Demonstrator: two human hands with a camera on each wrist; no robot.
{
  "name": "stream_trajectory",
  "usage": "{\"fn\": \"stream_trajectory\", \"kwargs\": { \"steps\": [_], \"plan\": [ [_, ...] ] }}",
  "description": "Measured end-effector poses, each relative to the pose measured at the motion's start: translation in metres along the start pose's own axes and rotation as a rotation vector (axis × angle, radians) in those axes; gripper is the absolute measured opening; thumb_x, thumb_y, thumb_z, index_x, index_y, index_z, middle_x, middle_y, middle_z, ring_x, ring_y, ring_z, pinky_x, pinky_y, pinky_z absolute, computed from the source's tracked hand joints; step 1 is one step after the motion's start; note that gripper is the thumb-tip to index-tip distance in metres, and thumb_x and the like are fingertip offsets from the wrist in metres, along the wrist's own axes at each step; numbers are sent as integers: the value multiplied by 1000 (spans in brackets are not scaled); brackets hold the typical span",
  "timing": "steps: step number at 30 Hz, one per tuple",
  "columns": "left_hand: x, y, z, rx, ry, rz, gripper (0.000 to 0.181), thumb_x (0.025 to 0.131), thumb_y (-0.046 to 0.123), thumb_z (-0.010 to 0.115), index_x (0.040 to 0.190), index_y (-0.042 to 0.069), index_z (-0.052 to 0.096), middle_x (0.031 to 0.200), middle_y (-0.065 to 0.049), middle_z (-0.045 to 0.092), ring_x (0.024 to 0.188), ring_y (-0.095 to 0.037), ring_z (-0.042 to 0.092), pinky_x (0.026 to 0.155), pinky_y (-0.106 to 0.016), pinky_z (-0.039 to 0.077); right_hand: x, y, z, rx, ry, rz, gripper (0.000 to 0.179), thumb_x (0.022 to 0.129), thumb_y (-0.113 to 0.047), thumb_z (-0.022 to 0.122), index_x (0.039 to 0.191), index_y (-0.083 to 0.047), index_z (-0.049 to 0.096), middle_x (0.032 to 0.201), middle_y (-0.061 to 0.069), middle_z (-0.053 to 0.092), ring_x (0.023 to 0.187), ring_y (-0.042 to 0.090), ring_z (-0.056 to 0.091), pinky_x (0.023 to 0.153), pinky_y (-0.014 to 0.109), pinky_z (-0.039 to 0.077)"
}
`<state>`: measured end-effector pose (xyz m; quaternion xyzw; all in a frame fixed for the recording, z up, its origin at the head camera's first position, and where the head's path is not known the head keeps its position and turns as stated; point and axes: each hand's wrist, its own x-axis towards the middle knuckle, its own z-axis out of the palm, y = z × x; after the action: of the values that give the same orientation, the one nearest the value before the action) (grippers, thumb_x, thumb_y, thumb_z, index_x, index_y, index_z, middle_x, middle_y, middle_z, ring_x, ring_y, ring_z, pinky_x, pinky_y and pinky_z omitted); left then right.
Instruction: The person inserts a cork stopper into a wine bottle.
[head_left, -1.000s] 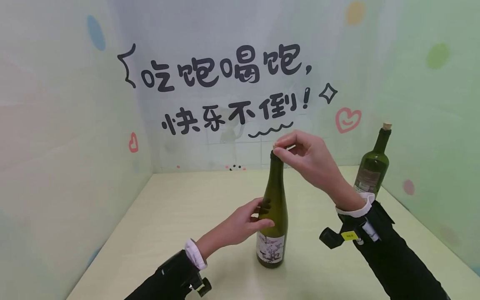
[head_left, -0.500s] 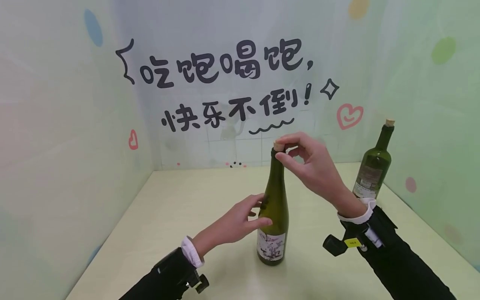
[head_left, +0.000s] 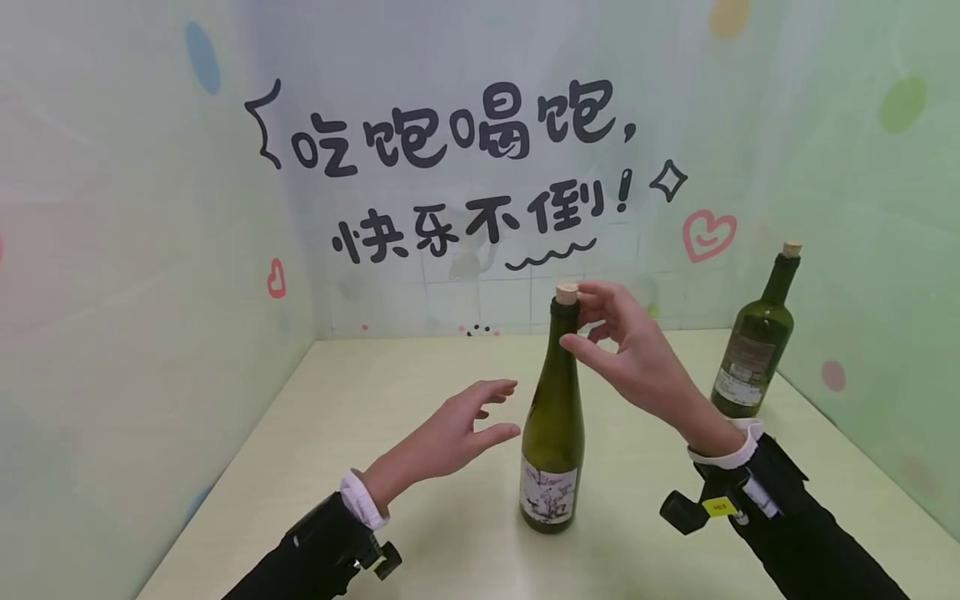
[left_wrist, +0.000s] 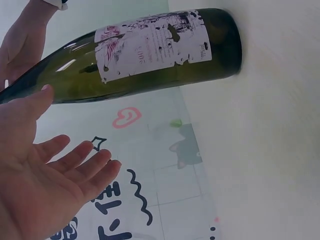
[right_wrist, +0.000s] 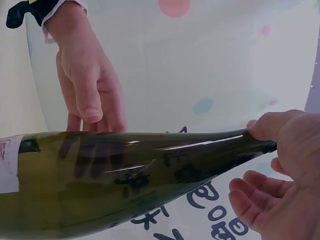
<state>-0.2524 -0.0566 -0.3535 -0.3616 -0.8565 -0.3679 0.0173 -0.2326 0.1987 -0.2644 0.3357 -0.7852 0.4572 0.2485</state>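
Observation:
A green wine bottle (head_left: 553, 425) with a flowered label stands upright on the table, a cork (head_left: 567, 293) seated in its mouth and part of it showing above the rim. To the left of the bottle's body is my left hand (head_left: 442, 433), its fingers spread and a gap between them and the glass. My right hand (head_left: 630, 358) is at the bottle's neck, fingers parted and loosely bent beside the cork, holding nothing. In the right wrist view the thumb (right_wrist: 270, 125) of that hand overlaps the neck, and the cork is hidden there.
Another green bottle (head_left: 756, 350), also corked, stands at the back right near the right wall. The pale table (head_left: 390, 375) is bounded by walls at the back and both sides. Black lettering (head_left: 465, 125) covers the back wall.
My left hand has drawn away leftward from the bottle's body. My right fingers have let go of the cork and spread apart, leaving it visible in the bottle mouth.

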Motion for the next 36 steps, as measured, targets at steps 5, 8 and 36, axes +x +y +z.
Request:
{"fn": "stream_trajectory", "kwargs": {
  "steps": [5, 8, 36],
  "plan": [
    [-6, -7, -13, 74, 26, -36, 72, 89, 55, 55, 148, 17, 40, 143, 5, 43, 128, -15, 44, 101, -33, 39, -10, 14, 1, -70, -136, 51, 58, 87, -28, 69, 138, -10, 46, 119, -1, 56, 104, 15, 55, 80, 30, 50],
    [-10, -12, -21, 132, 62, -57, 71, 90, 55, 55, 148, 16, 41, 143, 6, 43, 131, -14, 41, 103, -34, 37, -16, 21, 5, -100, -224, 80, 64, 86, -36, 70, 139, -14, 43, 123, -2, 54, 108, 14, 53, 82, 32, 49],
    [-67, -104, -56, 575, 224, -157, 71, 91, 42, 61, 146, 2, 41, 144, -21, 42, 134, -42, 34, 104, -59, 26, -58, 65, 24, 29, -405, 236, 74, 77, -42, 77, 138, -19, 42, 126, -9, 54, 114, 14, 51, 91, 39, 46]
  ]
}}
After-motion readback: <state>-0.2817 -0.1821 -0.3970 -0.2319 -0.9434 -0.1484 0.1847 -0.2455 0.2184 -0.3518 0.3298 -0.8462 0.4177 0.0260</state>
